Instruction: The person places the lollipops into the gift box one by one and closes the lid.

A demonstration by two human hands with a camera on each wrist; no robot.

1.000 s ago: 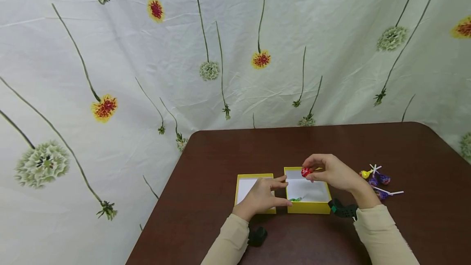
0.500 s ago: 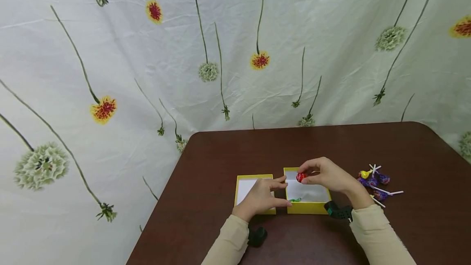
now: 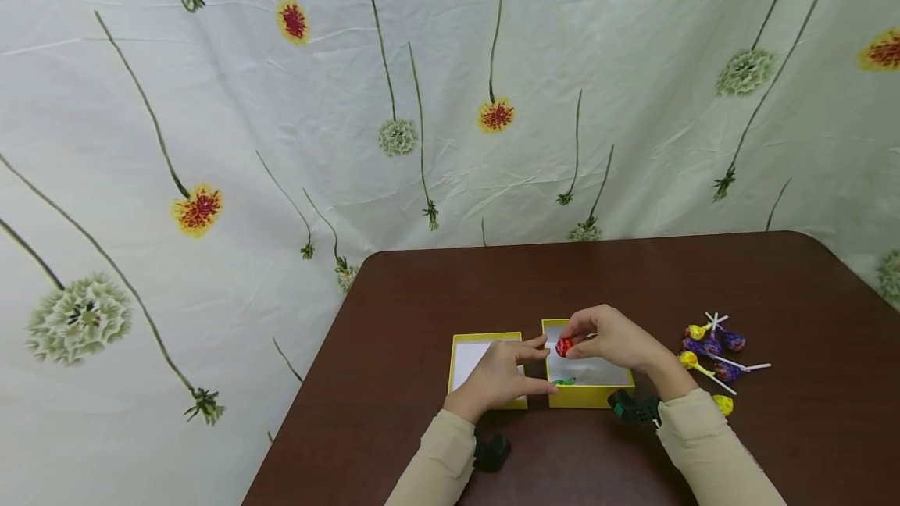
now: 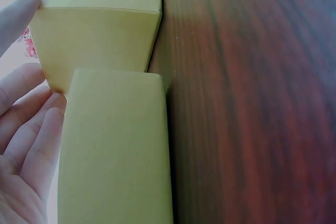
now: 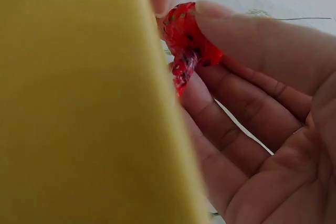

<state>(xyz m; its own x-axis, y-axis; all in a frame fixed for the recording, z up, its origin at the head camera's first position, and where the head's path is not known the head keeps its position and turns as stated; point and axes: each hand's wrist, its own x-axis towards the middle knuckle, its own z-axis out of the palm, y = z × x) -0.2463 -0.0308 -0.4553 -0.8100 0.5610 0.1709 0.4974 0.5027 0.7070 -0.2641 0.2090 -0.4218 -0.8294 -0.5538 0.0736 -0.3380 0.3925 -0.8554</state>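
Note:
In the head view my right hand [image 3: 619, 338] pinches a red-wrapped lollipop [image 3: 564, 347] between thumb and fingers, over the open yellow box [image 3: 591, 397]. The right wrist view shows the lollipop's twisted wrapper [image 5: 184, 66] beside the box's yellow wall [image 5: 79, 103]; its stick cannot be seen there. A green-wrapped lollipop [image 3: 564, 382] lies inside the box near the front left corner. My left hand [image 3: 499, 373] reaches across a second yellow box part [image 3: 485, 336], thumb and fingers gripping the left side of the open box, as the left wrist view also shows.
Several lollipops in purple wrappers [image 3: 727, 371] and yellow wrappers [image 3: 689, 361] lie right of the box, one yellow lollipop [image 3: 723, 404] beside my right sleeve. The dark wooden table [image 3: 436, 287] meets a flowered cloth [image 3: 450, 139] behind it.
My right hand has carried the red lollipop left and lower, toward the box's left wall. More yellow lollipops have come into sight behind the right forearm. The left hand has stayed in place.

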